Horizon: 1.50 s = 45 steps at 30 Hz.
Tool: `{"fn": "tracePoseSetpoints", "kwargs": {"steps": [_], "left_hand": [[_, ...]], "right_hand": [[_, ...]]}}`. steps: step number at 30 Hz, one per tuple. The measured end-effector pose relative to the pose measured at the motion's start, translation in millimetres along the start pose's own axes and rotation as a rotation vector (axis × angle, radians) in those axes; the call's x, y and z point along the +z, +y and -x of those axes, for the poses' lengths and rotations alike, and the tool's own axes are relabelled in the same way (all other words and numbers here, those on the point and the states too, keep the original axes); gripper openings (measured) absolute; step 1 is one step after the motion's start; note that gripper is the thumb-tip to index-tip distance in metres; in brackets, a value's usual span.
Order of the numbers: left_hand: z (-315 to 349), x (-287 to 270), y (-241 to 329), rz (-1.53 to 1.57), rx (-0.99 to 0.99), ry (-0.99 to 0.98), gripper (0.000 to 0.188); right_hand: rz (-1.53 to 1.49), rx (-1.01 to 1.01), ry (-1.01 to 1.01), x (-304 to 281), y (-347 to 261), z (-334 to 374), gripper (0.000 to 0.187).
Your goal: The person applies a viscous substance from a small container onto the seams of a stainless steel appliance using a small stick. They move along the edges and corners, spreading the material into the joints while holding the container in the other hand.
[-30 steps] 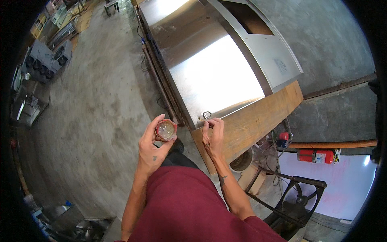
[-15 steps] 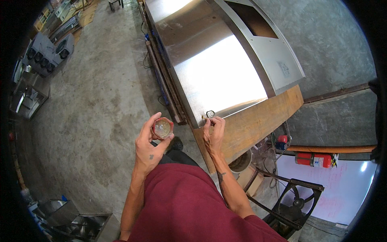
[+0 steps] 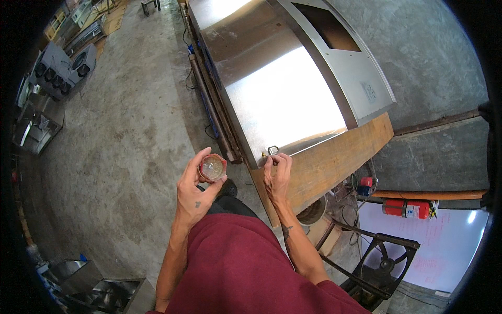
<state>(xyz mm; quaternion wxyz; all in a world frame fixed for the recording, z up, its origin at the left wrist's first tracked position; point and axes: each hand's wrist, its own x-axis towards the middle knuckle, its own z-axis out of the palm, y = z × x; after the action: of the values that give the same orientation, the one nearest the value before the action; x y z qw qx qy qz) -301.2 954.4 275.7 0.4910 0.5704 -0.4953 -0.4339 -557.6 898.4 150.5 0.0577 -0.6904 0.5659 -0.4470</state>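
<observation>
My left hand (image 3: 195, 196) is wrapped round a small round cup (image 3: 213, 167) with a reddish outside, holding it out over the floor. Something pale and glossy shows inside the cup. At the near corner of a large stainless steel sheet-metal box (image 3: 285, 94), the fingers of my right hand (image 3: 277, 175) are pinched together. A tiny yellowish thing (image 3: 264, 155) shows at those fingertips, too small to name. Just beyond them a small dark-rimmed loop (image 3: 273, 150) lies on the metal.
The box rests on a wooden board (image 3: 334, 162). Long rusty metal bars (image 3: 212, 104) run along its left side. To the lower right stand a black fan (image 3: 388, 259) and a red fire extinguisher (image 3: 408, 208) by a whiteboard (image 3: 444, 246). Steel sinks (image 3: 78, 277) sit at lower left.
My left hand and the cup have shifted very slightly to the right. My right hand stays at the same corner of the metal box.
</observation>
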Motion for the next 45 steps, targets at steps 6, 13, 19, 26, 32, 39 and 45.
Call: {"fn": "tracePoseSetpoints", "kwargs": {"steps": [6, 13, 19, 26, 32, 39, 45], "left_hand": [[0.5, 0.2, -3.0, 0.014, 0.000, -0.001, 0.073], [1.2, 0.0, -6.0, 0.039, -0.019, 0.011, 0.070], [2.4, -0.3, -6.7, -0.003, -0.011, 0.009, 0.073], [2.7, -0.3, -8.3, 0.012, -0.002, 0.008, 0.073], [3.6, 0.1, -9.1, 0.009, -0.016, 0.008, 0.072], [3.1, 1.6, -8.4, 0.014, -0.020, 0.011, 0.072], [2.2, 1.7, -7.7, 0.017, -0.026, 0.009, 0.072]], "right_hand": [[-0.002, 0.009, -0.006, 2.1, 3.1, 1.8, 0.011], [0.021, -0.009, -0.019, 1.7, 6.3, 2.9, 0.013], [-0.006, 0.004, -0.017, -1.0, 0.6, 0.6, 0.013], [-0.017, -0.016, 0.012, 1.8, 3.8, 1.5, 0.013], [-0.022, 0.009, -0.017, 1.2, 4.8, 3.2, 0.011], [-0.032, 0.032, -0.021, 1.6, 1.9, 2.0, 0.012], [-0.007, 0.032, -0.023, 1.4, 2.5, 2.3, 0.012]]}}
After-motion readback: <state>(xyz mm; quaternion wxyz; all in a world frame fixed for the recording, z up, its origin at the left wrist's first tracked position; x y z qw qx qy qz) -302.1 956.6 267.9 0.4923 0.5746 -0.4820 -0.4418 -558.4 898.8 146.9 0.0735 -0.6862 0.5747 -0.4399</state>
